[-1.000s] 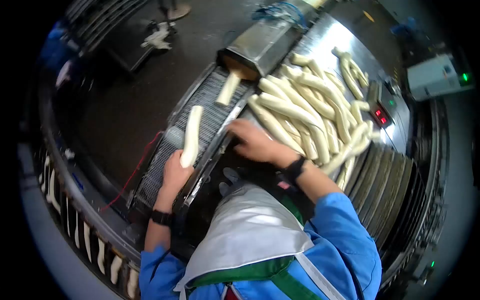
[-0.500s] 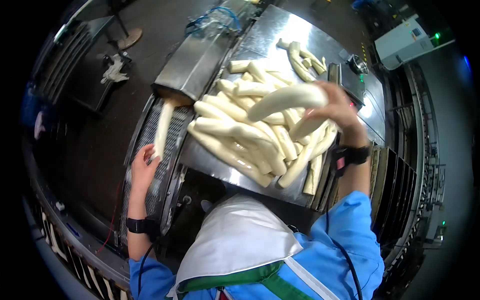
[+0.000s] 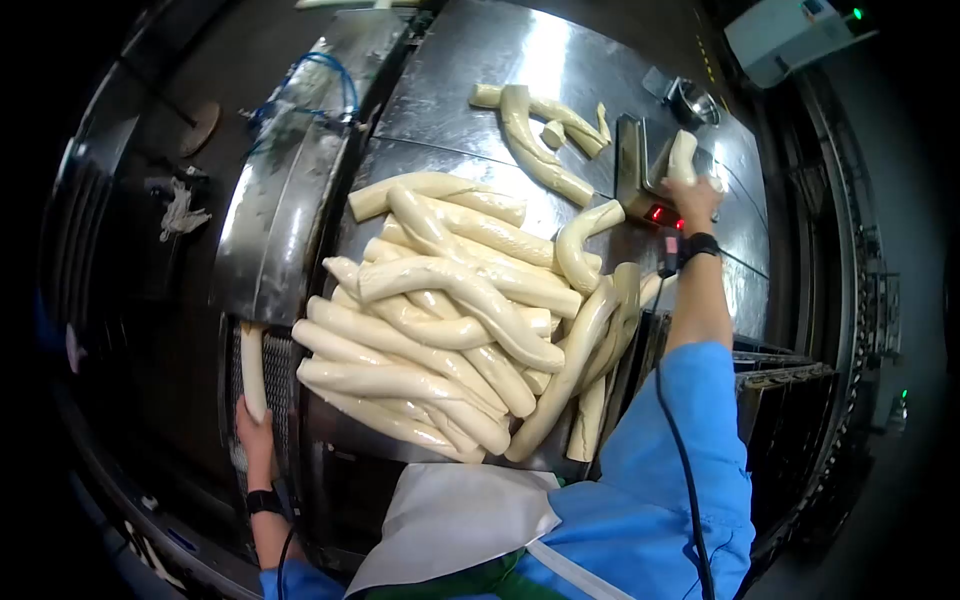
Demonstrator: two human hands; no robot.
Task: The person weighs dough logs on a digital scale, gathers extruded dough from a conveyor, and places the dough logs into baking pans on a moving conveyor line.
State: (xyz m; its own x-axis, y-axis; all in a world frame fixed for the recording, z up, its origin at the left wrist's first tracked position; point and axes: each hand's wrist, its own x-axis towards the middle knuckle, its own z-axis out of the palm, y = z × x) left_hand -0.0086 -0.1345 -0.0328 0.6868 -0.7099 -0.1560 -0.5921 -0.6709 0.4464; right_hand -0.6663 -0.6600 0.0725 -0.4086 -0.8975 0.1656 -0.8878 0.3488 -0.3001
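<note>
At the left, my left hand (image 3: pixel 254 432) is closed round the lower end of a pale dough strip (image 3: pixel 253 372), whose upper end lies at the mouth of the metal housing over the mesh conveyor (image 3: pixel 284 400). My right hand (image 3: pixel 694 200) reaches to the digital scale (image 3: pixel 632 170) at the right and is closed on a short dough piece (image 3: pixel 682 155) over its plate. Between my hands, a large pile of dough strips (image 3: pixel 430 320) lies on the metal table (image 3: pixel 440 110). A curved strip (image 3: pixel 580 245) lies at the pile's right side.
Several dough pieces (image 3: pixel 535 150) lie farther back on the table. A metal bowl (image 3: pixel 693 102) stands behind the scale. The metal housing (image 3: pixel 280 200) with a blue hose (image 3: pixel 345 80) runs along the left. A white machine (image 3: pixel 790 40) is at the far right.
My right hand has moved away from above the pile to the scale with dough in it. My left hand stays on a strip at the conveyor. The view has shifted to the right.
</note>
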